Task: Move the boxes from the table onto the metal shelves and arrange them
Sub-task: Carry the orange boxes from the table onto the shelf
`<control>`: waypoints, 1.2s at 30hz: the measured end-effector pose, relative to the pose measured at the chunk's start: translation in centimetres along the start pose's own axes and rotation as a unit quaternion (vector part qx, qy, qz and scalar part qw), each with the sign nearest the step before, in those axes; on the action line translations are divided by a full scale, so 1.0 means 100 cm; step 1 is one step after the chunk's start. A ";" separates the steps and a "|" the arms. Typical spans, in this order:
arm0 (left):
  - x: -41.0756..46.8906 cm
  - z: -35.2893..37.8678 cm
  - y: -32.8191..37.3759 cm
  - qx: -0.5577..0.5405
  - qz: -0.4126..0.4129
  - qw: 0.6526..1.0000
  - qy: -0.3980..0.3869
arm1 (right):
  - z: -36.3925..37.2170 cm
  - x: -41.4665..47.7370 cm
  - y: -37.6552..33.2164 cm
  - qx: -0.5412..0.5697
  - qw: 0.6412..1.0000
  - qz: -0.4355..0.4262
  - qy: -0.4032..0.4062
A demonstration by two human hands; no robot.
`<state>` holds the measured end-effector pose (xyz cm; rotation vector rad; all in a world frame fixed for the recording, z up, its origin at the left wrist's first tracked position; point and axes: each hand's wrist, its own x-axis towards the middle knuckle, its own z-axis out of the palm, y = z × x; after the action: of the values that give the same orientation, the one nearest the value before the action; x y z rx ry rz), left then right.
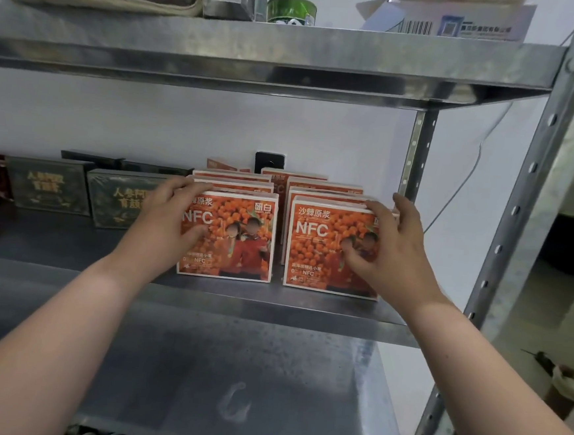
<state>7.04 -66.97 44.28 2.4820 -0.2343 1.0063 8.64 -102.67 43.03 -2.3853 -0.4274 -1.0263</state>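
Observation:
Two rows of upright orange NFC boxes stand on the middle metal shelf (203,300). My left hand (172,215) grips the front box of the left row (239,244), fingers curled over its top left corner and thumb on its face. My right hand (386,242) grips the front box of the right row (317,250), fingers over its top right corner and thumb pressed on the picture. Several more orange boxes stand behind each front one, mostly hidden.
Dark green boxes (122,201) with gold lettering stand to the left on the same shelf. The upper shelf (257,50) holds a cloth bag, a green tin (291,10) and a parcel. A perforated upright (519,218) bounds the right side. A lower shelf (231,384) lies below.

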 end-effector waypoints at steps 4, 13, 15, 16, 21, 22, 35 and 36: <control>-0.011 -0.001 0.005 0.015 0.008 1.000 0.007 | 0.002 -0.006 -0.002 -0.055 0.997 -0.033 0.040; -0.023 -0.004 0.010 0.059 0.024 0.998 -0.002 | 0.004 -0.009 -0.005 -0.065 0.997 -0.033 0.021; -0.030 -0.005 0.012 0.083 0.035 0.996 0.002 | 0.004 -0.014 -0.008 -0.082 0.995 -0.040 0.028; -0.034 -0.006 0.012 0.097 0.039 0.995 0.005 | 0.004 -0.017 -0.010 -0.090 0.994 -0.046 0.029; -0.059 -0.006 0.015 0.156 0.023 0.987 -0.028 | 0.008 -0.035 -0.016 -0.093 0.993 -0.074 0.018; -0.063 -0.005 0.015 0.161 0.016 0.986 -0.036 | 0.009 -0.036 -0.017 -0.094 0.993 -0.073 0.013; -0.159 -0.012 0.007 0.226 0.003 0.971 -0.077 | 0.075 -0.105 -0.087 0.003 0.971 -0.220 -0.089; -0.171 -0.017 0.002 0.235 -0.010 0.968 -0.084 | 0.085 -0.111 -0.097 0.017 0.968 -0.233 -0.097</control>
<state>-6.33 -66.58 33.56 2.9972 -0.0207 0.9265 1.68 -90.82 32.93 -2.4181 -1.1086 -0.9609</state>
